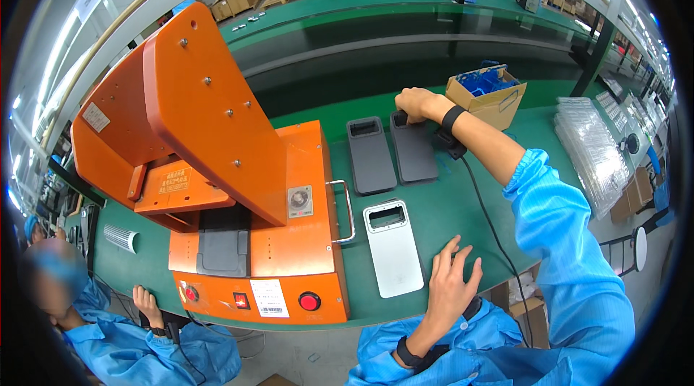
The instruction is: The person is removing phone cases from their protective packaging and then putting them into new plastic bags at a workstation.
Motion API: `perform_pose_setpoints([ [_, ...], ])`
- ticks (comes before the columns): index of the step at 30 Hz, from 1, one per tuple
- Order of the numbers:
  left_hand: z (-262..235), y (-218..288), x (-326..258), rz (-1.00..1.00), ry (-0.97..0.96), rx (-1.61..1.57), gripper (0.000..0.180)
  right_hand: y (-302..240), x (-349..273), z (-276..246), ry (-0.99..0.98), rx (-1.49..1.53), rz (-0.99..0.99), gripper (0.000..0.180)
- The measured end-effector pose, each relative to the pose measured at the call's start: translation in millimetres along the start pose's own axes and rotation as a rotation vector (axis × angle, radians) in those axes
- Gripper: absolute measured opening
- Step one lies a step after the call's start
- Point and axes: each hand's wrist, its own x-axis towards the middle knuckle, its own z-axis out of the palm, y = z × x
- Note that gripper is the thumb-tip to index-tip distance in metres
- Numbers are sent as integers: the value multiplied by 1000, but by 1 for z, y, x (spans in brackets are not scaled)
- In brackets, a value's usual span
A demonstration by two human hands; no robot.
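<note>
My right hand (pixel 419 105) reaches to the far side of the bench, fingers curled over the top end of a dark grey casing (pixel 415 151). A second dark grey casing (pixel 371 158) lies just left of it; both have a rectangular opening at the far end. Nearer to me lies a white casing (pixel 395 256) of similar shape, its opening also facing away. My left hand (pixel 452 277) rests over the green bench beside the white casing's right edge, fingers spread and holding nothing. Both wrists wear black bands; a cable runs from the right one.
An orange press machine (pixel 303 249) with red buttons stands to the left, a dark block (pixel 224 245) under its frame. Behind my right hand is a cardboard box (pixel 491 104) of blue pieces. Clear plastic trays (pixel 589 155) are stacked at right. A co-worker's hand (pixel 147 305) is at lower left.
</note>
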Motion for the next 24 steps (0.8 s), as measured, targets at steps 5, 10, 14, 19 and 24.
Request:
perform_pose_setpoints([
  [5,4,0,0,11,-7,-9,28,7,3,6,4,-24,-2,25],
  [10,6,-2,4,21,-3,-8,28,9,8,5,20,25,-69,23],
  [14,1,-9,-3,24,60,25,28,-16,32,8,62,-110,-160,21],
  [19,28,-14,-12,111,35,-102,27,73,17,38,215,-97,-238,20],
  [24,21,-17,-17,19,-4,-138,28,18,20,24,98,20,-120,20],
])
